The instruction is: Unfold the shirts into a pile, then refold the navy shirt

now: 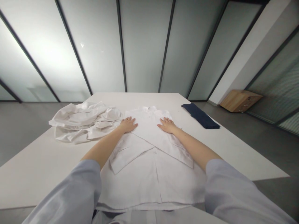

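Pale blue sleeves (pixel 70 193) fill the bottom corners of the view, and bare forearms reach out of them toward a white button-front shirt (pixel 140 183) lying flat on a white table (pixel 39 168). The shirt's hem sits at the table's near edge, with the button placket running up the middle. Two long flaps, probably the shirt's own sleeves, cross diagonally over its front and form a wide X, though white on white makes their edges hard to read near the collar.

The left hand (pixel 127 125) rests palm down on the shirt's upper left side, its fingers (pixel 132 122) lightly spread and pinching nothing. The right hand (pixel 167 125) mirrors it on the upper right side, with its fingers (pixel 162 123) also flat and slightly apart. Neither hand grips any cloth.

Just left of the shirt lies a crumpled white garment (pixel 81 123) in a loose heap, almost touching it. To the right of the shirt, a folded navy cloth (pixel 201 115) sits on the table. Well beyond the shirt rise frosted glass panels (pixel 144 46), and a low wooden cabinet (pixel 240 101) stands on the grey floor (pixel 268 146) far to its right.
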`<state>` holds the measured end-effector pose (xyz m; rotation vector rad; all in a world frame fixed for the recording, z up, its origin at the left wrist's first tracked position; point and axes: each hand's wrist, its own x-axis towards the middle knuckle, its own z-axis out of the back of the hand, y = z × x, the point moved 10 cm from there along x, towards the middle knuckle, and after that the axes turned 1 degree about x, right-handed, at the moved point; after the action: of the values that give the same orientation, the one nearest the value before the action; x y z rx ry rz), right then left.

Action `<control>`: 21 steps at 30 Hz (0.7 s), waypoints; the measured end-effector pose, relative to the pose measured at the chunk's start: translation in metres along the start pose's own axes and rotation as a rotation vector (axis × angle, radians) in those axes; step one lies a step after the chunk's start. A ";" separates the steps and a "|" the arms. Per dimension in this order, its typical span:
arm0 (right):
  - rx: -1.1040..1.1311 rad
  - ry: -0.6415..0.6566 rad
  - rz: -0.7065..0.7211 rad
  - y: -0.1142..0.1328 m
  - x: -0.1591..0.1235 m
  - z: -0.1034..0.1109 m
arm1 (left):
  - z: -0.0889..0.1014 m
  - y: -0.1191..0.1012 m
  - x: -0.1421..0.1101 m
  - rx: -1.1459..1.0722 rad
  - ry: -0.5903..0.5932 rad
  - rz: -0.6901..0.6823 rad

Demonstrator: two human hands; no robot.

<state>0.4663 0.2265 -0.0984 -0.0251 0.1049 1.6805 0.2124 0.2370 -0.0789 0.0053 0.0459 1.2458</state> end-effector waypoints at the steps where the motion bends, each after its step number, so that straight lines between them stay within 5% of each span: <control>1: -0.008 0.005 0.013 0.003 -0.003 0.000 | 0.004 -0.001 -0.003 0.014 -0.008 0.002; 10: -0.159 0.025 0.140 0.037 -0.032 0.019 | 0.040 0.005 -0.003 0.086 0.058 0.085; 14: -0.093 -0.011 0.065 0.031 -0.004 0.048 | 0.039 0.004 0.012 0.081 0.147 0.086; 17: 0.053 -0.118 0.054 0.030 0.027 0.066 | 0.038 -0.005 0.028 0.046 0.011 0.032; 21: 0.212 -0.106 -0.021 0.028 0.058 0.055 | 0.018 -0.001 0.045 -0.059 -0.065 0.077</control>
<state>0.4349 0.2854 -0.0470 0.2206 0.2014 1.6392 0.2284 0.2800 -0.0620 -0.0038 -0.0482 1.3231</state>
